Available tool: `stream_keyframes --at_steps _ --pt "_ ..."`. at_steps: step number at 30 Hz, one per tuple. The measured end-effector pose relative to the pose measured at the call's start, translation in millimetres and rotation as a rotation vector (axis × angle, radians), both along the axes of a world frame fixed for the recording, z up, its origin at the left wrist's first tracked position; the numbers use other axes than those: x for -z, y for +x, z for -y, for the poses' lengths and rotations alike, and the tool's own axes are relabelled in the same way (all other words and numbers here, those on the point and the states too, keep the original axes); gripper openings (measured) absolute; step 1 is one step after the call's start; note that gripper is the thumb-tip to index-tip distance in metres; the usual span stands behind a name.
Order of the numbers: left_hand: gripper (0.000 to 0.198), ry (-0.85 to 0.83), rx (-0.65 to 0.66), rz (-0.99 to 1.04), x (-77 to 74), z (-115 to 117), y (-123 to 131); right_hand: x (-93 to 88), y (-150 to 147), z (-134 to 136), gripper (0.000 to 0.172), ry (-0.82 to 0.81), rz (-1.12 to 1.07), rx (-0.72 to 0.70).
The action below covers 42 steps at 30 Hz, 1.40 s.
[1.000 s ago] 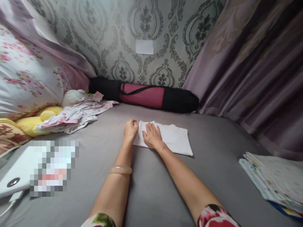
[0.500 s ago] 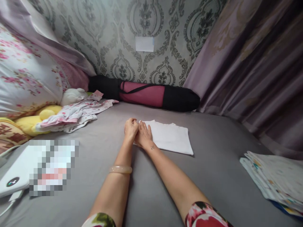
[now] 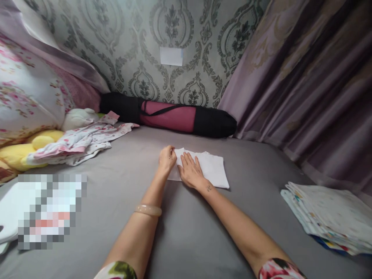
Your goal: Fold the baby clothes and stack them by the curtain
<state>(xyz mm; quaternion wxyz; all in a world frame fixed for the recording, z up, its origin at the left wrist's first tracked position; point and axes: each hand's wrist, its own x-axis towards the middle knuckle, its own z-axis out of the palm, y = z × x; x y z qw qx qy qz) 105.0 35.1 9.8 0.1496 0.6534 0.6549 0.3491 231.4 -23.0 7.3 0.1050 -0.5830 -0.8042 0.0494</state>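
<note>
A folded white garment (image 3: 215, 170) lies flat on the grey bed sheet in front of me. At its left edge my left hand (image 3: 167, 158) is closed, with the thumb and fingers pinched on the fabric; the fingertips are partly hidden. My right hand (image 3: 190, 170) lies palm down on the left part of the garment, fingers stretched out. A pale bangle (image 3: 148, 210) circles my left forearm.
A stack of folded cloths (image 3: 331, 217) sits at the right. On the left are a white device (image 3: 17, 209), a crumpled patterned garment (image 3: 78, 145) and a yellow plush toy (image 3: 21, 155). A long black and maroon bag (image 3: 171, 115) lies along the wall.
My right hand has slid right across the white garment, away from my left hand. The left hand stays at the garment's left edge. The whole view has shifted slightly.
</note>
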Motion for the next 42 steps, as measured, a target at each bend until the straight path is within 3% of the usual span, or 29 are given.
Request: stream_keyframes --at_steps 7,15,20,24,30,37,42 --pt "0.032 -0.006 0.128 -0.09 10.6 7.3 19.2 9.5 5.0 4.7 0.058 -0.034 -0.049 0.031" --pt "0.033 0.018 0.207 -0.196 13.0 10.4 24.8 1.0 22.3 -5.1 0.055 -0.112 -0.159 0.024" --pt "0.034 0.05 0.296 -0.306 17.5 15.8 31.8 -0.1 46.6 -9.5 0.055 0.01 -0.121 0.174" --pt "0.042 -0.053 0.326 -0.435 22.9 21.7 40.0 12.0 53.6 -7.8 0.055 0.036 -0.053 0.201" --pt "0.047 -0.094 0.335 -0.517 24.4 22.2 42.2 21.7 53.0 -8.5 0.055 0.067 -0.038 0.202" --pt "0.046 -0.08 0.347 -0.554 19.9 23.3 39.5 13.0 61.0 -10.0 0.05 0.024 -0.112 0.181" --pt "0.044 0.027 0.19 -0.542 20.7 18.4 28.5 8.0 80.5 -12.8 0.048 0.126 -0.101 0.361"
